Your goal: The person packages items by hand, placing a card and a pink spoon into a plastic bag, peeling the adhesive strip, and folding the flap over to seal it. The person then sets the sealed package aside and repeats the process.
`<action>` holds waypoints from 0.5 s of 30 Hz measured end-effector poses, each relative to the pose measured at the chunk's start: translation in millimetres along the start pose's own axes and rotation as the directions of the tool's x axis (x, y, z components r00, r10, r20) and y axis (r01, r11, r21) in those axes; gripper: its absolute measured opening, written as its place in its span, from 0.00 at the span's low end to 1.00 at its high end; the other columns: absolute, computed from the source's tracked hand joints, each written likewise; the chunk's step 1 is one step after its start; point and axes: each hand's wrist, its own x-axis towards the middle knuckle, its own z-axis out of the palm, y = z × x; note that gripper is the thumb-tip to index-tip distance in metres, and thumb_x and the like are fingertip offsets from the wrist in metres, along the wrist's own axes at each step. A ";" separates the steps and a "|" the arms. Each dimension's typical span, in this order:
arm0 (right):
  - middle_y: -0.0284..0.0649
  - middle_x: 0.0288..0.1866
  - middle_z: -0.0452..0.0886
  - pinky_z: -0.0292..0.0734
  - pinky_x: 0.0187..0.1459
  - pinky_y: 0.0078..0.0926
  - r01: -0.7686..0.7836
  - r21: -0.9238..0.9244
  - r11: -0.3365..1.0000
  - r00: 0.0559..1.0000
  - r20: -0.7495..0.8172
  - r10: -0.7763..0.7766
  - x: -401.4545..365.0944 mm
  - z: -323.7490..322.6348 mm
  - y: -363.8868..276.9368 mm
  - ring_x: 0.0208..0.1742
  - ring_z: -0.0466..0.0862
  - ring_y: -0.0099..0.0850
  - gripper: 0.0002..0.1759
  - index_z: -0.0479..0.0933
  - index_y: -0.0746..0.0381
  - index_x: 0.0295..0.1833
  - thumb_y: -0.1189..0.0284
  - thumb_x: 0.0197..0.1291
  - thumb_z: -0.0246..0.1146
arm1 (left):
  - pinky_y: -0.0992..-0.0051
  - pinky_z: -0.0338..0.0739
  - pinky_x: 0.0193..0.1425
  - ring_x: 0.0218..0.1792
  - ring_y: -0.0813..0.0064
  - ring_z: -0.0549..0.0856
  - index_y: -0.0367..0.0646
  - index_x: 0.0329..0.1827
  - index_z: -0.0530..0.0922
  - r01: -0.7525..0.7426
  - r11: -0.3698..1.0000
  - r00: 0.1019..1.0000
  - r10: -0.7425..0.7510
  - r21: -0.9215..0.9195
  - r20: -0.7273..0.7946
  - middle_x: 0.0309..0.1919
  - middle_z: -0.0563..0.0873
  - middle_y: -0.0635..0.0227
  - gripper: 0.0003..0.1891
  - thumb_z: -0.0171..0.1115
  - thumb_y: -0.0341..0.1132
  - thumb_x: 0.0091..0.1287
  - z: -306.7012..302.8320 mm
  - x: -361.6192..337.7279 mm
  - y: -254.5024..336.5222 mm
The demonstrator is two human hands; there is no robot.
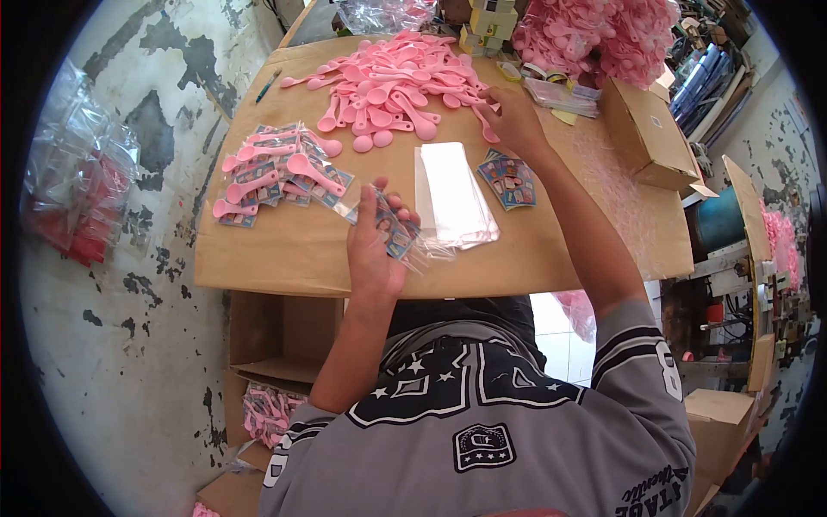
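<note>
My left hand (377, 246) is closed around a printed card in a clear plastic bag (398, 239), near the table's front edge. Reaching to the right edge of a heap of pink measuring spoons (388, 86), my right hand (517, 127) pinches one pink spoon (488, 131), its bowl hanging downward. Between the hands lies a stack of clear plastic bags (457, 194). Several loose printed cards (508, 181) are fanned out just right of the bags. Left of my left hand sit bagged cards with pink spoons (280, 172) in a loose pile.
The brown-covered table (293, 258) stands beside a peeling wall. A large bag of pink spoons (594, 39), a plastic case (562, 96) and a cardboard box (646, 133) line its right side. A pen (268, 85) lies at the left edge. Below is a box of packed spoons (269, 412).
</note>
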 end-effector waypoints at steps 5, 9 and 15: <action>0.52 0.50 0.89 0.82 0.52 0.45 -0.080 -0.201 0.976 0.991 0.092 0.100 35.3 31.8 18.5 0.51 0.88 0.47 0.13 0.87 0.59 0.54 0.67 0.67 0.70 | 0.70 0.83 0.49 0.37 0.79 0.83 0.42 0.65 0.75 -0.020 0.999 1.000 0.020 0.048 -0.013 0.38 0.82 0.72 0.21 0.62 0.49 0.82 -3.3 5.8 1.7; 0.53 0.44 0.89 0.82 0.48 0.45 -0.157 -0.023 0.987 0.971 0.180 0.158 37.9 15.6 23.8 0.46 0.89 0.49 0.11 0.87 0.61 0.50 0.69 0.65 0.71 | 0.69 0.83 0.50 0.38 0.79 0.83 0.42 0.66 0.75 -0.060 0.996 0.997 0.064 0.067 -0.049 0.38 0.82 0.72 0.21 0.62 0.49 0.82 -6.9 15.3 3.2; 0.44 0.35 0.88 0.79 0.40 0.31 -0.124 0.030 0.992 0.990 -0.059 0.126 -19.6 -52.3 -5.5 0.35 0.86 0.33 0.11 0.84 0.70 0.48 0.71 0.70 0.70 | 0.63 0.85 0.57 0.40 0.75 0.84 0.44 0.68 0.75 -0.326 0.941 0.942 0.332 0.094 -0.048 0.42 0.84 0.69 0.22 0.61 0.50 0.82 7.3 33.2 4.3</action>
